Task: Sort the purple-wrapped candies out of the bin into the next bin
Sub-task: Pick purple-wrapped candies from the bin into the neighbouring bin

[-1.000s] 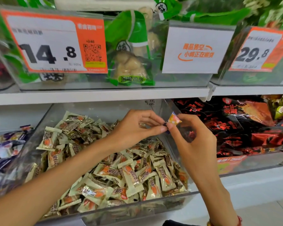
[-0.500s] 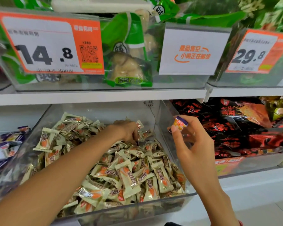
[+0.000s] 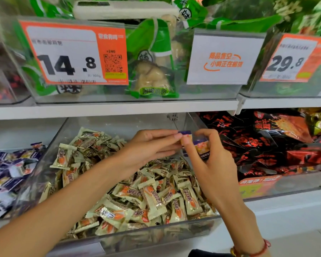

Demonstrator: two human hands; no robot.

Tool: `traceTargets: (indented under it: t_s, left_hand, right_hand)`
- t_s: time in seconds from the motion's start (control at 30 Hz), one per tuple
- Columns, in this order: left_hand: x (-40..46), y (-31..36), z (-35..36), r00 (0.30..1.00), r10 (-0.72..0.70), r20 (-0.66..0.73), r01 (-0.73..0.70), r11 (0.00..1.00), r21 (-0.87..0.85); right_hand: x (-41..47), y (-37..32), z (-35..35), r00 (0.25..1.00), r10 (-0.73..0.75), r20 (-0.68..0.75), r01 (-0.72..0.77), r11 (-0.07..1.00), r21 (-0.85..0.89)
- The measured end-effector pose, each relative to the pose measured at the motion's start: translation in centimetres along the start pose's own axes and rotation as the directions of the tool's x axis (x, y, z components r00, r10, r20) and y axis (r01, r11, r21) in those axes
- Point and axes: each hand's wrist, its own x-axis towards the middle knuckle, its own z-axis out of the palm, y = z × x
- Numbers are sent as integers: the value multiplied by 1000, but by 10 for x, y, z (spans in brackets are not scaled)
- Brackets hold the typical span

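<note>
The left hand (image 3: 152, 145) has come back up from the pile, where it was reaching half a second ago, and now meets the right hand (image 3: 209, 160) above the rear right corner of the clear plastic centre bin (image 3: 156, 236). Its fingertips pinch a small purple-edged wrapped candy (image 3: 185, 135) at the point where the two hands touch. The right hand, thumb and fingers curled, holds a second purple-wrapped candy with an orange picture (image 3: 202, 148) just beside the first, the same piece it held a second ago.

Judgement: a newly picked candy is being passed to the collecting hand, so two pieces are out of the pile but neither is delivered yet.

The centre bin holds a heap of cream-and-orange wrapped candies (image 3: 152, 197); no further purple wrapper is visible on its surface, though lower layers are hidden. The clear bin of purple-and-white wrapped candies (image 3: 9, 169) stands immediately to the left and appears to be the destination. Both hands are on the far side from it, so the carry must cross the centre bin.
</note>
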Motion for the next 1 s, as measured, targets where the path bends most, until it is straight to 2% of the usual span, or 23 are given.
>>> traceTargets:
  t_s: [0.13,0.2,0.23,0.27,0.33,0.4,0.47,0.53,0.63,0.7,0.77,0.9,1.0]
  left_hand:
    - [7,6,5,997,6,75,-2,999,-45]
    - [24,-3,-6,997,69,-15,-66,982,177]
    - [36,-12,-13,989,133,-58,-102,923,372]
    - [49,-21,-21,982,185,-49,-125,815,565]
    - [77,-40,-32,988,128,90,-146,537,831]
    - [100,-57,-35,973,-91,212,-169,347,923]
    - [113,-65,-33,936,-279,215,-156,219,963]
    - [120,-70,-33,935,-311,173,-136,138,981]
    - [125,-78,-33,958,-245,152,-144,50,988]
    - [122,-77,-36,973,-174,149,-145,35,989]
    - [113,-68,-40,991,-42,127,-124,80,989]
    - [68,-37,-47,978,207,6,-71,308,949]
    - [12,-20,-41,958,282,-49,-100,492,865]
  right_hand:
    - [1,4,-3,994,0,-107,6,998,56]
    - [0,8,-7,984,36,-176,-22,996,82]
    - [0,10,-9,980,54,-192,-32,993,116]
    - [-1,11,-10,980,65,-190,-38,989,145]
    - [0,10,-10,986,67,-152,-42,985,165]
    - [2,9,-9,990,59,-129,-36,985,169]
    - [4,10,-9,990,52,-131,-28,984,177]
    - [4,13,-10,992,46,-116,-25,984,176]
    - [3,14,-12,997,46,-69,-36,988,151]
    - [1,14,-12,997,55,-51,-47,988,146]
    - [2,13,-12,997,61,-47,-54,990,130]
    - [-1,12,-15,997,35,-62,-26,989,147]
    - [-2,6,-15,998,-6,-64,16,990,143]
